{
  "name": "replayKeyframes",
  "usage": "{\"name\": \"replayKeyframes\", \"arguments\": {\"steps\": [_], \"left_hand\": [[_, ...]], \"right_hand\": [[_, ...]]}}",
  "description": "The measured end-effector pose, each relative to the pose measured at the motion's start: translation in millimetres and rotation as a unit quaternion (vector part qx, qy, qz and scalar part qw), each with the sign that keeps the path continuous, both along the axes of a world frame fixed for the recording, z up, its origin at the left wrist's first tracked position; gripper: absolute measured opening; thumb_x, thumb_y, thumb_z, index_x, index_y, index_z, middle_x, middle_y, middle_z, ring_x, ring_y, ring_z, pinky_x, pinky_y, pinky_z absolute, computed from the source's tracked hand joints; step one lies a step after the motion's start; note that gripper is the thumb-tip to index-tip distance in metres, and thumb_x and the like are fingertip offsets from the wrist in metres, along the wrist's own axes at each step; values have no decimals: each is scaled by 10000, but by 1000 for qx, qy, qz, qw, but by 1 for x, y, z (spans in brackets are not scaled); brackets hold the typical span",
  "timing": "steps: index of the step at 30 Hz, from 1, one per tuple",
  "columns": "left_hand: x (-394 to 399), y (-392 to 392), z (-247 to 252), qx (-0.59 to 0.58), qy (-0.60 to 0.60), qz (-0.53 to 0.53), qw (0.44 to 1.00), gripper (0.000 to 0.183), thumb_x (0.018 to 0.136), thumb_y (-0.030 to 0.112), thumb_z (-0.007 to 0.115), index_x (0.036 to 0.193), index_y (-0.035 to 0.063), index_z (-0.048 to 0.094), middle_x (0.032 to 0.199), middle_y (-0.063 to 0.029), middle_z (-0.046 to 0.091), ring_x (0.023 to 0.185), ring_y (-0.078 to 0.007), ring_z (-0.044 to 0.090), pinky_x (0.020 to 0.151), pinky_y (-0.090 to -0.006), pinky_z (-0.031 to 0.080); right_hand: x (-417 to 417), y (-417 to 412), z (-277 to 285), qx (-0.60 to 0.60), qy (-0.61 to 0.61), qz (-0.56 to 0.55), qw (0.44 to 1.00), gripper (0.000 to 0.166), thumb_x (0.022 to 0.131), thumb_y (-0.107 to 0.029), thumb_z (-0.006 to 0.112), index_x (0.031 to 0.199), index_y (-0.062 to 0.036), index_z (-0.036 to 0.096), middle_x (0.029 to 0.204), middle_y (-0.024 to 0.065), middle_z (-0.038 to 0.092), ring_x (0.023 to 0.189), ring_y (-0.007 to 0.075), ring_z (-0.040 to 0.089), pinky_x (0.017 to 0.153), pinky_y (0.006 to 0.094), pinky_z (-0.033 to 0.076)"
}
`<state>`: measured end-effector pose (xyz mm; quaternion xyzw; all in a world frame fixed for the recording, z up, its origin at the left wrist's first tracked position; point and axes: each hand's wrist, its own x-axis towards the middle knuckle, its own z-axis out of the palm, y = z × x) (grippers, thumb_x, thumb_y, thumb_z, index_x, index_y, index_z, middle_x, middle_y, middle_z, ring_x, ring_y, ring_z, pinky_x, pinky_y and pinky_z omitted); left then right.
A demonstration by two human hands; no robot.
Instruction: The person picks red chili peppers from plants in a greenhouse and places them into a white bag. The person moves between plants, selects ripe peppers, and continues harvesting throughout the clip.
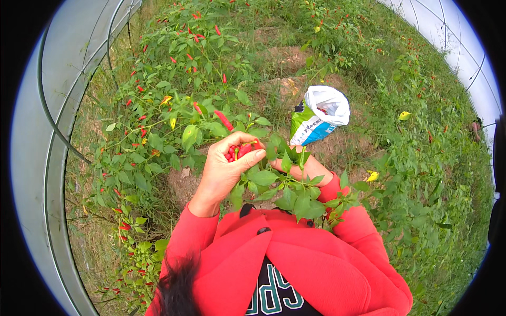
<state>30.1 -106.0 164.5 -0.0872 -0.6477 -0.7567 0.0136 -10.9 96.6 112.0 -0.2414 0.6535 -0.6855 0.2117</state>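
Note:
My left hand (215, 168) is curled around several red chili peppers (237, 152), which show between the fingers and thumb. Its fingertips meet at the edge of a leafy pepper branch (265, 177). My right hand (314, 168) reaches in among the leaves of that branch, close to the left fingertips. Leaves cover most of its fingers, so its grip is hidden. A slim green chili pepper (302, 158) stands upright in front of the right hand. Just beyond the left hand, a large red chili pepper (224, 120) points up from the plant.
An open sack (310, 126) with a white rim stands on the soil ahead, red peppers inside. Pepper plants (205, 51) line the left; dense greenery (419, 213) fills the right. Plastic sheeting on hoops (59, 102) curves along both sides. Part of a person (475, 128) shows far right.

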Motion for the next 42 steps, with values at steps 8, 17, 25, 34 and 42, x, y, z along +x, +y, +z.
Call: {"name": "replayKeyframes", "arguments": {"steps": [8, 17, 25, 34, 42], "left_hand": [[18, 7, -33, 74, 24, 122, 989, 107, 849, 51, 653, 882, 67, 553, 807, -3, 591, 539, -8, 426, 421, -163, 294], [25, 23, -62, 0, 294, 201, 934, 163, 802, -37, 656, 937, -7, 569, 848, -101, 611, 774, -146, 562, 704, -245, 450], [37, 3, -51, -40, 263, 197, 944, 182, 764, -70, 660, 923, 9, 619, 858, -100, 627, 765, -187, 590, 694, -289, 478], [50, 29, -41, 0, 345, 122, 931, 131, 816, 3, 629, 906, 10, 533, 844, -52, 528, 790, -161, 555, 690, -298, 433], [57, -18, -26, 296, -16, 64, 953, 68, 910, 103, 567, 924, 50, 527, 938, -110, 658, 785, -135, 639, 476, -198, 417]], "right_hand": [[-14, 16, -3, 53, 15, 5, 998, 228, 857, -119, 662, 1038, 18, 636, 885, 32, 663, 754, 89, 576, 685, 277, 487], [-5, 3, 11, -44, -90, -52, 994, 203, 893, -156, 650, 1035, -12, 637, 853, 4, 638, 769, 91, 561, 692, 273, 467], [-7, -5, 7, 172, 71, 8, 982, 191, 895, -106, 605, 1060, -11, 621, 907, 20, 646, 807, 115, 569, 719, 290, 473], [23, -42, 12, 224, 75, -32, 971, 180, 905, -125, 600, 1047, -14, 611, 909, 32, 652, 784, 109, 572, 695, 280, 478], [40, -2, -6, 152, 18, -44, 987, 173, 914, -141, 596, 1035, -16, 601, 910, 42, 656, 764, 104, 575, 674, 271, 483]]}}
